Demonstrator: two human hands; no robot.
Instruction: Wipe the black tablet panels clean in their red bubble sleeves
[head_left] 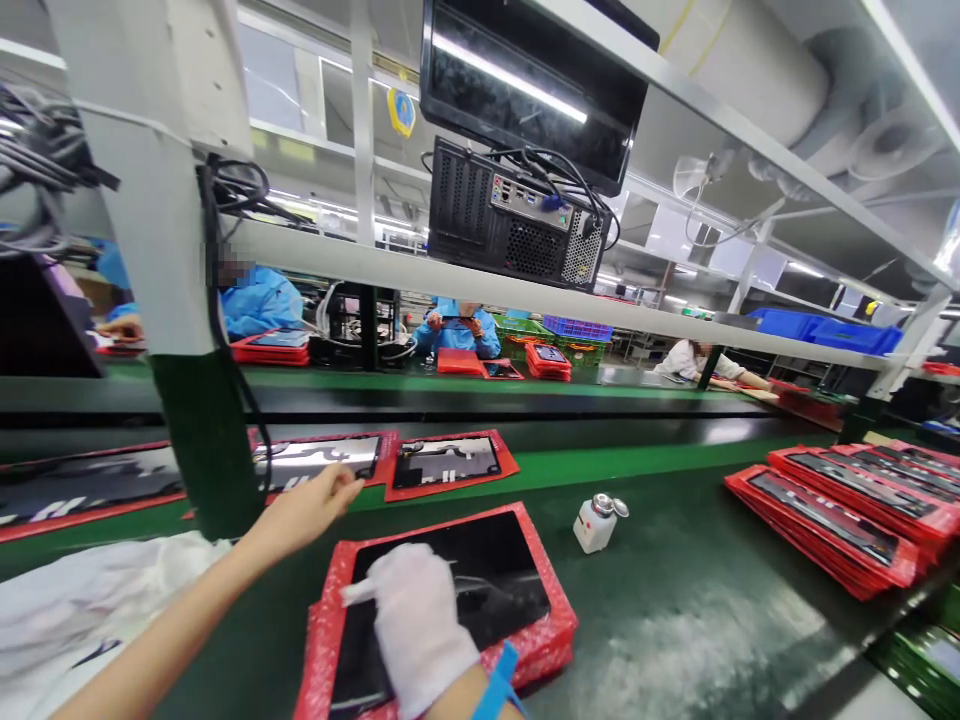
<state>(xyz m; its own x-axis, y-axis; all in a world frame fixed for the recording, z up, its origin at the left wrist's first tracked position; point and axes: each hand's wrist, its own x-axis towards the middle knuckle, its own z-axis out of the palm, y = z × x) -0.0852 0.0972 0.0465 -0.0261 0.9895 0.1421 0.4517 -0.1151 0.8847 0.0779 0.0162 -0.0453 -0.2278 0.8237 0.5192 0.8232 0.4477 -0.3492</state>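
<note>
Over the black screen just in front of us, our right hand lies palm down in a white glove, its fingers bent together against the glass. A small white tip pokes out at its left side, and we cannot tell whether that is a cloth or part of the glove, nor whether the hand grips anything. Around our right wrist runs a blue band. Our left hand, bare, reaches forward with its fingers loosely curled, near a panel on red wrap; we cannot tell whether it pinches or touches anything.

Beneath the screen we see a pile of red bubble wrap, set on the dark green bench. To its right stands a white bottle with a metal top. Behind the screen lies another panel, and further right rise stacks of wrapped panels. At our left lies a white cloth, next to a green and white post.

Across the bench, a person in blue holds up a flat dark piece. Above us, a computer case sits below a monitor.
</note>
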